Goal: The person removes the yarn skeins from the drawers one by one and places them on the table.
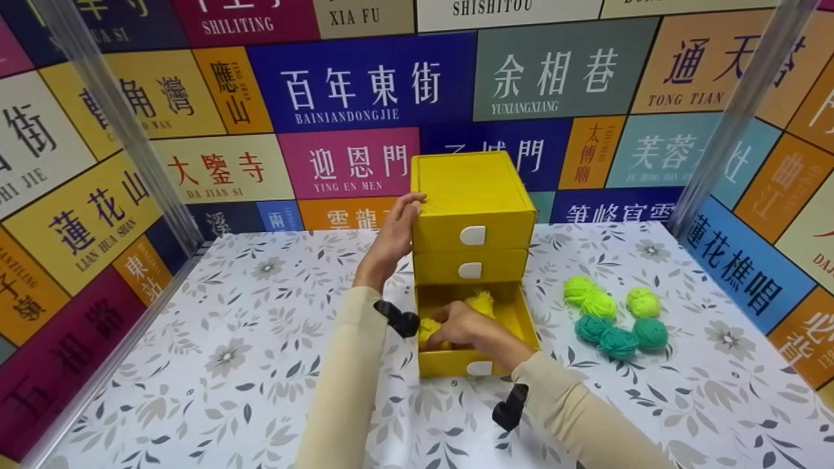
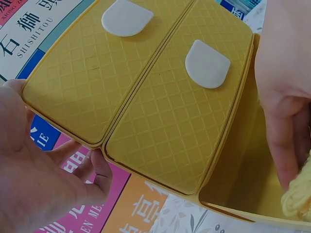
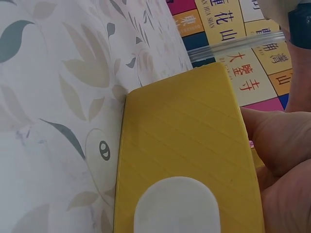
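A yellow drawer cabinet with white tabs stands on the table, its bottom drawer pulled out. My left hand rests against the cabinet's left side, with fingertips at the upper edge; the left wrist view shows its fingers touching the side edge. Into the open drawer reaches my right hand, its bent fingers holding a yellow yarn ball near the drawer's left wall. Another yellow yarn piece lies farther back inside. In the right wrist view the drawer front hides the yarn.
Right of the cabinet, several yarn balls lie on the flowered table cover: lime-yellow ones behind teal ones. A wall of coloured signs stands close behind the cabinet. Clear posts rise at both back corners.
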`<state>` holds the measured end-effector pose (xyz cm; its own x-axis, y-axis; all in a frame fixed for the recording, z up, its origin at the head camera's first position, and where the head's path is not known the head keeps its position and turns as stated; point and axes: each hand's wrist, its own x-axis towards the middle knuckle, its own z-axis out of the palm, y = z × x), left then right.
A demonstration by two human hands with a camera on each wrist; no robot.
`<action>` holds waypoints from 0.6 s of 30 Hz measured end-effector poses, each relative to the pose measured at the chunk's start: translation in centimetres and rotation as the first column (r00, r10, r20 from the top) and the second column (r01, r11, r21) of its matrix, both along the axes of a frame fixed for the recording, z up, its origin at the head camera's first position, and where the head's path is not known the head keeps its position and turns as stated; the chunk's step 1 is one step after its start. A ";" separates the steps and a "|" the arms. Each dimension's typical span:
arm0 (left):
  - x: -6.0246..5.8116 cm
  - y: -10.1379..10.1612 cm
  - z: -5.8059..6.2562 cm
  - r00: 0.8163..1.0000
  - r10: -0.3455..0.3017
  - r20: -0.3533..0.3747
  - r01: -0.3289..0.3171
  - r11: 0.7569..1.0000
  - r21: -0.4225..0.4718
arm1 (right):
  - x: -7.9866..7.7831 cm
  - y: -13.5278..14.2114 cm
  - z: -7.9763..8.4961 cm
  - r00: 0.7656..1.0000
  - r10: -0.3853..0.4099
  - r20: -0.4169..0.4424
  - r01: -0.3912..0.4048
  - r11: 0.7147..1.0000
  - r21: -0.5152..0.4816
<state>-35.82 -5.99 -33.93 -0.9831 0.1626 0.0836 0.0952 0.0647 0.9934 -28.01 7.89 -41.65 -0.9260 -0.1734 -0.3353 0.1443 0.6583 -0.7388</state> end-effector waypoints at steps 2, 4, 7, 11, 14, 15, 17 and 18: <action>0.0 0.0 0.1 1.000 -0.003 -0.003 0.003 1.000 0.008 | 0.1 0.3 0.0 1.000 -0.010 0.000 0.010 1.000 -0.009; 0.1 0.1 0.1 1.000 -0.005 -0.008 0.005 1.000 0.008 | 0.1 0.7 0.2 1.000 -0.023 0.001 0.023 0.999 -0.024; 0.1 0.1 0.1 1.000 -0.009 -0.015 0.009 1.000 0.013 | 0.3 1.4 0.3 0.999 -0.038 0.005 0.039 0.997 -0.062; 0.1 0.1 0.0 1.000 -0.005 -0.006 0.005 1.000 -0.001 | 0.4 2.5 0.2 0.999 -0.045 0.008 0.046 0.990 -0.132; 0.1 0.0 0.0 1.000 -0.002 -0.004 0.002 1.000 -0.012 | 0.5 3.4 0.2 0.999 -0.045 0.016 0.047 0.982 -0.185; 0.1 0.0 0.0 1.000 -0.003 -0.005 0.003 1.000 -0.016 | 0.6 3.7 0.3 0.999 -0.040 0.020 0.043 0.978 -0.204; 0.1 0.0 0.0 1.000 -0.003 -0.005 0.003 1.000 -0.014 | 0.7 4.4 0.5 0.999 -0.029 0.020 0.033 0.972 -0.233; 0.1 0.0 0.0 1.000 -0.003 -0.006 0.003 1.000 -0.012 | 0.8 4.7 0.5 1.000 -0.023 0.015 0.026 0.968 -0.251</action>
